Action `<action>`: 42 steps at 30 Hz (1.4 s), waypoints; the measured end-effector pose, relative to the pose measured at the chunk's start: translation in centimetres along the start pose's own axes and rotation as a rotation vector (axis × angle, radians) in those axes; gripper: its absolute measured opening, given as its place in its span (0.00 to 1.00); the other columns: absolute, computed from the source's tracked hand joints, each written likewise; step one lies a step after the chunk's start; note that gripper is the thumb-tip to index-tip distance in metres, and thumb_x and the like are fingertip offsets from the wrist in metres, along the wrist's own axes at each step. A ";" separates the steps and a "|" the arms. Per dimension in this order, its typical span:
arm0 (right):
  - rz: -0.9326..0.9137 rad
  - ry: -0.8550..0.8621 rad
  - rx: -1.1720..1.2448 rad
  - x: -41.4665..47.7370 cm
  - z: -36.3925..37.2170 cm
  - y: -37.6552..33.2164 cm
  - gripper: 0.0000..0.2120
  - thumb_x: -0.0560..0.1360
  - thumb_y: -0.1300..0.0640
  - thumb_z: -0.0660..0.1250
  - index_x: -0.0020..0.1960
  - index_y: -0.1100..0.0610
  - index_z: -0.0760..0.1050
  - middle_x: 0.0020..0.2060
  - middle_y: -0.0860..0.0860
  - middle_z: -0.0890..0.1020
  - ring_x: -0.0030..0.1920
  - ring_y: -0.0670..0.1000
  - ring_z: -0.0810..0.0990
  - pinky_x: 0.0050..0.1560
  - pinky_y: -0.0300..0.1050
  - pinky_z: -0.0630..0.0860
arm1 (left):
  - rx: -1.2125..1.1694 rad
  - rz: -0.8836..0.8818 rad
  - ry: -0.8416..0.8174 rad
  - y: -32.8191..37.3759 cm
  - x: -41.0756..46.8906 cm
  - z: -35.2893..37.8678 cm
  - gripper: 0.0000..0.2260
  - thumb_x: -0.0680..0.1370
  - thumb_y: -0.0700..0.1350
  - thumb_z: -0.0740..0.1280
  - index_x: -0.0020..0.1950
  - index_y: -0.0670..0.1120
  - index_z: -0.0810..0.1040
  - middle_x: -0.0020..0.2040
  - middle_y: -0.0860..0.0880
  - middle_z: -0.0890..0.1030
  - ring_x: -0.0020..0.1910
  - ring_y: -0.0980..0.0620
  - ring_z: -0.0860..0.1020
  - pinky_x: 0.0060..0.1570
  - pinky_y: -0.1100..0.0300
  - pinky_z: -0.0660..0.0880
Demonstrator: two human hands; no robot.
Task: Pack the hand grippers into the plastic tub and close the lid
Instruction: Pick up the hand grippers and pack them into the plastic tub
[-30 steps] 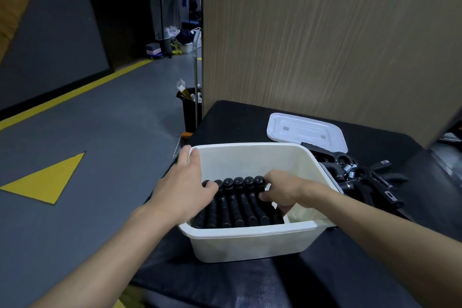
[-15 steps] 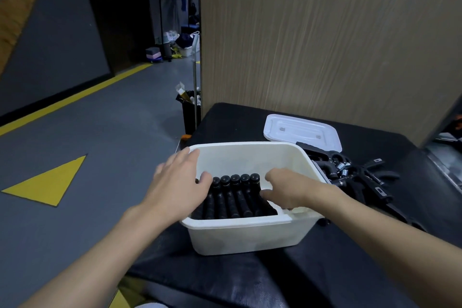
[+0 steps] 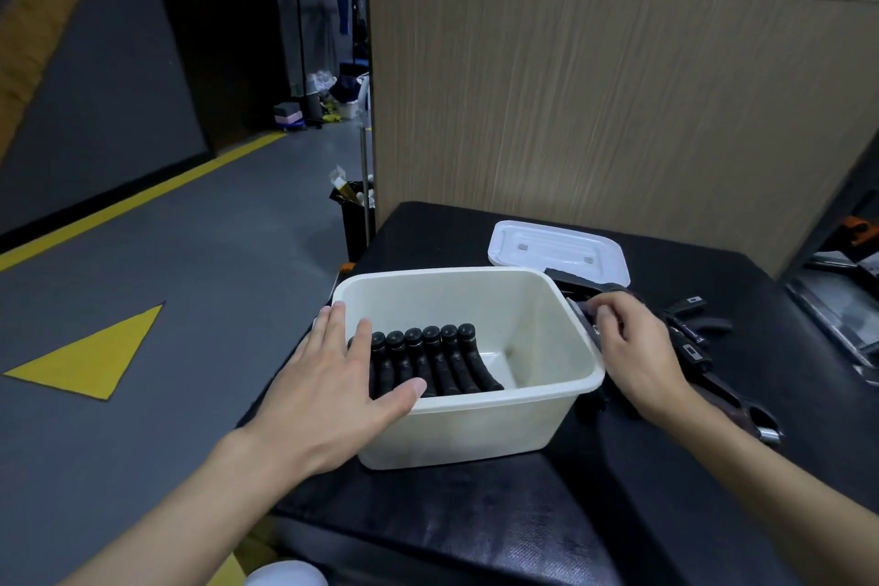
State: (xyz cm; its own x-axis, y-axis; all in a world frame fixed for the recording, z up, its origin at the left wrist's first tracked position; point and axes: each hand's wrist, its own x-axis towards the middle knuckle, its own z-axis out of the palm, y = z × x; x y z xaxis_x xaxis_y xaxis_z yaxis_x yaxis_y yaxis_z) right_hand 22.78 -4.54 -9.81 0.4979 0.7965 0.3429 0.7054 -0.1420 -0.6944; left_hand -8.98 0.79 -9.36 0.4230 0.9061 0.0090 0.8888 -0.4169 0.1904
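A white plastic tub (image 3: 475,435) stands on the black padded table (image 3: 475,519). Inside it, a row of several black hand grippers (image 3: 428,362) lies against the left side. My left hand (image 3: 333,390) rests flat over the tub's left rim, fingers straight and thumb on the front rim. Just right of the tub, my right hand (image 3: 637,357) has its fingers curled round a handle in the pile of loose hand grippers (image 3: 689,338). The white lid (image 3: 556,250) lies flat behind the tub.
A wood-grain wall panel (image 3: 618,86) rises behind the table. On the grey floor to the left stands a black bin (image 3: 354,214) by a thin pole. A metal frame (image 3: 846,309) sits at the table's right edge.
My right hand has left the tub and moved right onto the loose pile, where it now grips a handle. My left hand has slid back to the rim and opened flat.
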 end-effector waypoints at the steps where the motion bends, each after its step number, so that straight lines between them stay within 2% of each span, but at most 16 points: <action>1: 0.088 -0.014 -0.025 0.4 0.3 1.1 0.11 0.80 0.60 0.57 0.53 0.56 0.78 0.48 0.51 0.83 0.49 0.52 0.78 0.51 0.47 0.73 | -0.001 0.000 -0.002 0.0 0.0 0.0 0.51 0.66 0.77 0.40 0.81 0.46 0.44 0.80 0.43 0.37 0.79 0.50 0.35 0.76 0.54 0.43; 4: 0.235 -0.271 -0.417 0.7 1.6 4.9 0.14 0.77 0.53 0.60 0.61 0.55 0.73 0.58 0.57 0.79 0.57 0.61 0.77 0.57 0.54 0.73 | 0.002 0.002 -0.009 0.0 0.0 -0.1 0.53 0.65 0.80 0.38 0.81 0.47 0.44 0.80 0.44 0.36 0.78 0.50 0.35 0.76 0.54 0.43; 7: 0.241 -0.522 -0.707 0.1 2.7 6.2 0.24 0.76 0.43 0.59 0.71 0.47 0.64 0.68 0.55 0.69 0.66 0.61 0.71 0.65 0.57 0.65 | 0.016 -0.001 -0.015 0.1 0.1 -0.1 0.53 0.64 0.80 0.38 0.81 0.48 0.44 0.80 0.44 0.36 0.78 0.50 0.34 0.76 0.54 0.43; 12: 0.216 -0.543 -0.860 0.7 2.9 5.9 0.24 0.78 0.40 0.54 0.71 0.47 0.63 0.65 0.55 0.72 0.65 0.58 0.71 0.65 0.56 0.63 | 0.036 0.000 0.000 0.1 0.1 0.1 0.51 0.65 0.76 0.37 0.81 0.49 0.45 0.80 0.43 0.37 0.79 0.50 0.35 0.76 0.55 0.43; 15: 0.174 -0.457 -0.749 0.4 2.6 6.4 0.10 0.77 0.56 0.54 0.58 0.53 0.61 0.55 0.57 0.79 0.56 0.60 0.78 0.54 0.54 0.69 | 0.045 0.000 0.011 0.0 0.2 0.3 0.50 0.65 0.76 0.36 0.81 0.49 0.45 0.80 0.43 0.37 0.79 0.49 0.35 0.77 0.54 0.44; 17: 0.186 -0.381 -0.607 0.1 2.7 7.3 0.06 0.76 0.60 0.56 0.52 0.55 0.60 0.49 0.60 0.80 0.48 0.62 0.79 0.45 0.53 0.72 | 0.050 0.001 0.012 0.0 0.2 0.4 0.50 0.65 0.76 0.36 0.81 0.49 0.45 0.80 0.43 0.37 0.79 0.49 0.35 0.77 0.54 0.44; 21: 0.349 -0.229 -0.322 0.6 2.7 7.9 0.18 0.77 0.59 0.63 0.65 0.63 0.64 0.55 0.66 0.80 0.56 0.66 0.78 0.54 0.54 0.73 | 0.048 0.002 0.014 0.2 0.2 0.2 0.50 0.65 0.75 0.36 0.81 0.50 0.45 0.80 0.42 0.37 0.79 0.49 0.35 0.77 0.54 0.44; 25: 0.455 -0.013 -0.060 1.4 1.3 7.3 0.21 0.77 0.60 0.67 0.67 0.63 0.67 0.57 0.63 0.79 0.58 0.64 0.78 0.60 0.56 0.73 | 0.049 0.003 0.015 0.3 0.3 0.2 0.50 0.64 0.75 0.35 0.81 0.50 0.45 0.80 0.42 0.37 0.79 0.48 0.35 0.77 0.53 0.44; 27: 0.413 0.141 0.091 1.3 0.3 6.2 0.25 0.76 0.59 0.68 0.70 0.59 0.64 0.54 0.59 0.79 0.54 0.62 0.79 0.59 0.59 0.75 | 0.047 0.004 0.015 0.2 0.2 0.2 0.50 0.64 0.75 0.35 0.81 0.51 0.45 0.80 0.42 0.37 0.79 0.48 0.35 0.77 0.53 0.44; 30: 0.295 0.317 0.447 1.0 -2.2 3.2 0.31 0.76 0.63 0.68 0.73 0.55 0.57 0.43 0.51 0.78 0.38 0.54 0.80 0.45 0.53 0.79 | 0.042 0.009 0.023 0.3 0.2 0.3 0.49 0.65 0.75 0.35 0.81 0.51 0.45 0.80 0.42 0.38 0.79 0.48 0.35 0.77 0.53 0.44; 31: 0.281 0.316 0.591 1.1 -3.2 2.0 0.31 0.76 0.63 0.68 0.73 0.54 0.57 0.41 0.51 0.78 0.34 0.53 0.80 0.39 0.50 0.80 | 0.037 0.010 0.024 0.2 0.2 0.3 0.48 0.65 0.75 0.36 0.81 0.52 0.45 0.80 0.41 0.38 0.79 0.48 0.35 0.77 0.53 0.44; 33: 0.273 0.208 0.764 1.5 -4.7 -0.3 0.19 0.77 0.62 0.69 0.65 0.57 0.67 0.42 0.56 0.80 0.31 0.53 0.82 0.32 0.44 0.80 | 0.028 0.014 0.023 0.2 0.1 0.4 0.48 0.65 0.75 0.36 0.81 0.52 0.45 0.80 0.41 0.38 0.79 0.47 0.35 0.76 0.52 0.43; 35: 0.280 0.118 0.773 1.7 -5.6 -1.8 0.05 0.78 0.62 0.68 0.52 0.59 0.74 0.44 0.59 0.78 0.31 0.50 0.83 0.32 0.41 0.81 | 0.027 0.018 0.024 0.2 0.1 0.4 0.48 0.65 0.75 0.36 0.81 0.53 0.46 0.80 0.41 0.38 0.79 0.47 0.35 0.76 0.52 0.43; 36: 0.272 0.108 0.785 1.8 -5.9 -2.5 0.03 0.78 0.63 0.67 0.49 0.58 0.73 0.44 0.58 0.77 0.32 0.51 0.84 0.35 0.42 0.82 | 0.026 0.017 0.024 0.2 0.1 0.4 0.48 0.65 0.75 0.35 0.81 0.53 0.46 0.80 0.41 0.38 0.79 0.47 0.35 0.76 0.52 0.43; 38: 0.229 0.085 0.853 2.1 -6.2 -4.1 0.08 0.78 0.65 0.64 0.52 0.55 0.69 0.43 0.57 0.77 0.35 0.55 0.85 0.39 0.48 0.84 | 0.024 0.017 0.028 0.2 0.1 0.4 0.47 0.65 0.74 0.35 0.81 0.53 0.46 0.80 0.41 0.37 0.79 0.47 0.35 0.76 0.52 0.43; 42: 0.089 -0.014 0.739 2.1 -6.3 -7.1 0.16 0.77 0.67 0.61 0.54 0.46 0.68 0.31 0.52 0.77 0.27 0.53 0.78 0.31 0.48 0.75 | 0.029 0.024 0.030 0.2 0.1 0.4 0.47 0.65 0.74 0.35 0.81 0.53 0.45 0.80 0.40 0.37 0.78 0.46 0.35 0.77 0.52 0.42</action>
State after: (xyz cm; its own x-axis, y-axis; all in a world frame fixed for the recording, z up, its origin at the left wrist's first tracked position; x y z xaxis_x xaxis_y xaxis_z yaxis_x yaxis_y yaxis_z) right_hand 21.98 -5.60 -0.13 0.5271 0.8088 0.2607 0.1369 0.2220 -0.9654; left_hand -8.71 0.80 -9.71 0.4388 0.8976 0.0430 0.8836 -0.4397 0.1612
